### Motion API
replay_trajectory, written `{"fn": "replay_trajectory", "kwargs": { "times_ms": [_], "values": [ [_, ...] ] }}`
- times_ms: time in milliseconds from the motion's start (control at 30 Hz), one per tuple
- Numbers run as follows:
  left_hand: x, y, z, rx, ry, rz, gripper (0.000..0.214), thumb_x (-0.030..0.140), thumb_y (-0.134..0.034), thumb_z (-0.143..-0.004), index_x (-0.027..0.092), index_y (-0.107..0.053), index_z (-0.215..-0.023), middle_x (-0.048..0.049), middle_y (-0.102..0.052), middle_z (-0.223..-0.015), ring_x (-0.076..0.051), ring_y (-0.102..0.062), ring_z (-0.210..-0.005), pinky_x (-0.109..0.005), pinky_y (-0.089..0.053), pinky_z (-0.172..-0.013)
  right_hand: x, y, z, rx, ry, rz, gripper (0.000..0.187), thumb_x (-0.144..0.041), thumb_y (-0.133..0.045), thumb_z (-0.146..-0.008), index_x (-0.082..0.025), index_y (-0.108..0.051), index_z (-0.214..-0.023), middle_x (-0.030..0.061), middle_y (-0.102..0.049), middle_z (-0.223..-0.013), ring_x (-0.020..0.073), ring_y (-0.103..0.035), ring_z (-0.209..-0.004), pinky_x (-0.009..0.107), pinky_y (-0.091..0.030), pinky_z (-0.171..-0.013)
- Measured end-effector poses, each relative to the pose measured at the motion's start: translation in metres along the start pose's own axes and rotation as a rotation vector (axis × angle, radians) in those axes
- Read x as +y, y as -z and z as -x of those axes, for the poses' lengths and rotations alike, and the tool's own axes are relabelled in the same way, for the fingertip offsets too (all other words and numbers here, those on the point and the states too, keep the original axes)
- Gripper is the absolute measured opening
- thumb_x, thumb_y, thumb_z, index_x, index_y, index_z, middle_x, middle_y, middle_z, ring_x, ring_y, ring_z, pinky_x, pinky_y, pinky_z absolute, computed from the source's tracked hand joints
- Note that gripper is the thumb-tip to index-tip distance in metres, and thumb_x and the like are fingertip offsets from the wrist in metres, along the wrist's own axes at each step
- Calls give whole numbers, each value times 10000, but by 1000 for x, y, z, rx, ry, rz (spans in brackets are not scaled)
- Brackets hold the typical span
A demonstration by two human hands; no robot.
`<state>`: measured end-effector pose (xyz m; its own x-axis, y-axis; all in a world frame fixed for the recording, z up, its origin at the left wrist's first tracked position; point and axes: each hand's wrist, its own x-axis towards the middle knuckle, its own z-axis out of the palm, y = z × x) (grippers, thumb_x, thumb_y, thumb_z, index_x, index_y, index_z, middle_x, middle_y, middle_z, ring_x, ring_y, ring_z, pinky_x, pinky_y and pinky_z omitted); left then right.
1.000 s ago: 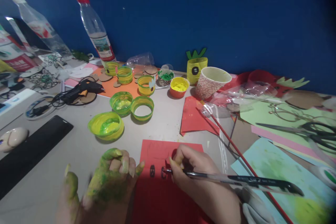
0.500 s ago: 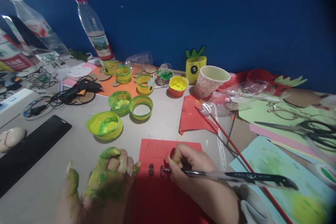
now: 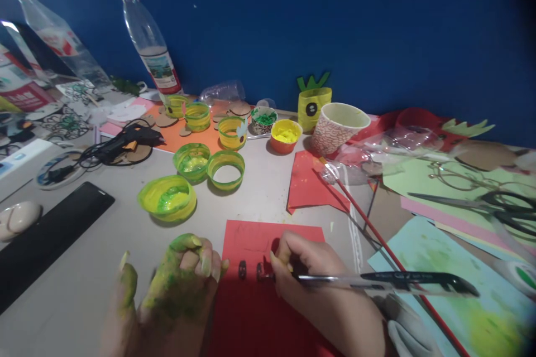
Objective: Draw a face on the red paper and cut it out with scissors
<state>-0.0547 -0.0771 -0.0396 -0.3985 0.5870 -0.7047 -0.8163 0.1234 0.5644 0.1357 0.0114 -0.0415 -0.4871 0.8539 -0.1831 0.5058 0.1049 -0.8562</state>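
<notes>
My right hand pinches a black pen, its tip on the red paper beside the second of two small dark oval marks. Faint sketch lines show near the sheet's top edge. Green and yellow paint smears my left hand, which rests palm up at the sheet's left edge. Its thumb stands apart, the fingers curl loosely, and nothing is in it. Beyond it lie painted green-yellow rings: a shallow one nearest, then a cup-like one and an open ring.
Paint cups in yellow and green stand at the back, near a patterned paper cup. On the right lie a long paintbrush, scissors and coloured paper. A black glue gun and a bottle are left.
The second mark looks darker and fuller. The pen has shifted very slightly in my right hand's grip, while my left thumb has moved a little to the right, nearer its fingers.
</notes>
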Motion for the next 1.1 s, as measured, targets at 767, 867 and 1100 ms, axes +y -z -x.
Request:
{"fn": "replay_trajectory", "kwargs": {
  "times_ms": [767, 867, 1100],
  "values": [
    [0, 2, -7, -310, 14, 38, 425, 516, -322, -928, 204, -581, -1055, -47, -637, -1025, -70, -613, -981, -179, -533, -959, -1, -1, 2, -10, -87, -2, 236, -310, -459, -817, -164, -412, -638, -18, -475, -564, 84, -414, -511, 208, -309, -481],
    [-1, -1, -8, -343, -4, 90, 477, 548, -242, -932, 189, -544, -1019, -49, -615, -886, -65, -615, -923, -191, -547, -928, -1, -1, 2, -12, -76, -7, 224, -295, -470, -810, -159, -423, -638, -21, -474, -571, 80, -420, -525, 202, -319, -494],
    [1, 5, -1, -341, 116, 186, 556, 726, -400, -811, 261, -545, -1078, 14, -613, -1102, -137, -601, -1088, -329, -563, -1000, 3, -2, 0, 9, -60, -6, 216, -291, -469, -804, -163, -424, -636, -24, -467, -556, 80, -402, -510, 199, -314, -474]
  ]
}}
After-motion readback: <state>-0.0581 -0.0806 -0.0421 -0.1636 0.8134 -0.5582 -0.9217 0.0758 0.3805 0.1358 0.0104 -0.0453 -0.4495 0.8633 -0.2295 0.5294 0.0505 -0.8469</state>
